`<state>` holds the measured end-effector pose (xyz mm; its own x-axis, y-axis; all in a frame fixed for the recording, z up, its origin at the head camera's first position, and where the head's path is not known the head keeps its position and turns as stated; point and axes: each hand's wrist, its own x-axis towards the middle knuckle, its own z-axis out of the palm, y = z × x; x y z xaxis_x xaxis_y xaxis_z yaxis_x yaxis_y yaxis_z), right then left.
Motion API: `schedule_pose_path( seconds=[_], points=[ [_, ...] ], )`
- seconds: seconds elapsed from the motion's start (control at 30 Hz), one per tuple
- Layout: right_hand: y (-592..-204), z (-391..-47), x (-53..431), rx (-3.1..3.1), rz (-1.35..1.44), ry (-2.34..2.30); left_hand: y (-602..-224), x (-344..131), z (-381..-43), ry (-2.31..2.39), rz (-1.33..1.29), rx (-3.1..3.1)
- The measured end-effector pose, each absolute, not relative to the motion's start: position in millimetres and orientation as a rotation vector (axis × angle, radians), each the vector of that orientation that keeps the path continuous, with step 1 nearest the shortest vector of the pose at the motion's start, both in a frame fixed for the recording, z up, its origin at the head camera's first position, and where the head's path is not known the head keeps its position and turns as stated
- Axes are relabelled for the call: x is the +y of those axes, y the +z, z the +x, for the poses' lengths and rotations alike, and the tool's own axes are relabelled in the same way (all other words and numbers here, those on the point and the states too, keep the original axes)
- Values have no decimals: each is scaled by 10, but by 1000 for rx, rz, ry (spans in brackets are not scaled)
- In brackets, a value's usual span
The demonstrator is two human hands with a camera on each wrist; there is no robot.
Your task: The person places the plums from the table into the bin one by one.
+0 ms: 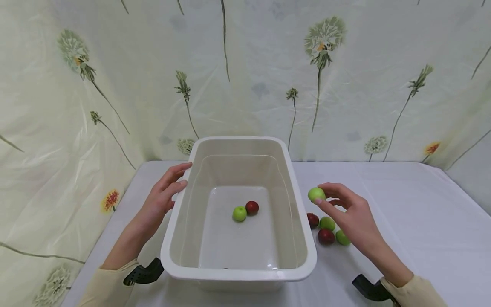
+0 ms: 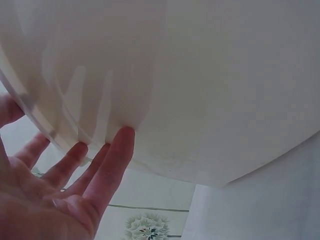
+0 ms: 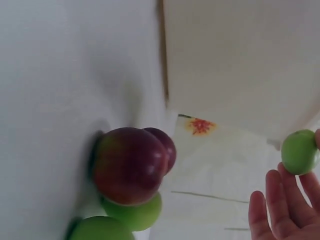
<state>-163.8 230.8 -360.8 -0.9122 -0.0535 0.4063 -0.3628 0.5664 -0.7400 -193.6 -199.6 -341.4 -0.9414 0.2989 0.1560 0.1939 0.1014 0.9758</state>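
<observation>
My right hand [image 1: 350,213] pinches a small green apple [image 1: 316,195] between thumb and fingertips, raised to the right of a deep off-white plastic tub [image 1: 174,238]. Below that hand, beside the tub's right wall, red apples [image 1: 326,236] and green apples [image 1: 327,223] are grouped on the table. At the tub's left side my left hand [image 1: 159,198] touches the rim, its fingers [image 2: 112,165] extended against the outer wall in the left wrist view. One green apple [image 1: 239,213] and one red apple [image 1: 252,207] lie side by side on the tub's floor.
A white cloth covers the table [image 1: 422,221]. Behind and to the left hangs a pale curtain [image 1: 253,76] printed with dandelions. Black wrist mounts [image 1: 143,273] show at both sleeves.
</observation>
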Motion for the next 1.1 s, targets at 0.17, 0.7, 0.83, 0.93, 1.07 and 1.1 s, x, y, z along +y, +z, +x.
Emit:
schedule_pose_path(
  seconds=[0.17,0.7,0.83,0.93,1.07,1.1],
  points=[
    [-3538,-1710,2269,-2398,380,1333,-3393,-1994,-1924,1969,488,2275],
    [-3257,-1879,2106,-2199,500,1508,-3362,-2019,-1912,1955,484,2306],
    [-3192,-1906,2033,-2193,542,1511,-3354,-2029,-1911,1956,479,2316],
    [-3159,-1925,1981,-2200,574,1490,-3350,-2020,-1906,1946,479,2334],
    [-3080,-1916,1910,-2192,625,1461,-3340,-1998,-1893,1932,476,2365],
    [-3064,-1918,1897,-2190,642,1454,-3337,-1995,-1891,1930,474,2372]
  ],
)
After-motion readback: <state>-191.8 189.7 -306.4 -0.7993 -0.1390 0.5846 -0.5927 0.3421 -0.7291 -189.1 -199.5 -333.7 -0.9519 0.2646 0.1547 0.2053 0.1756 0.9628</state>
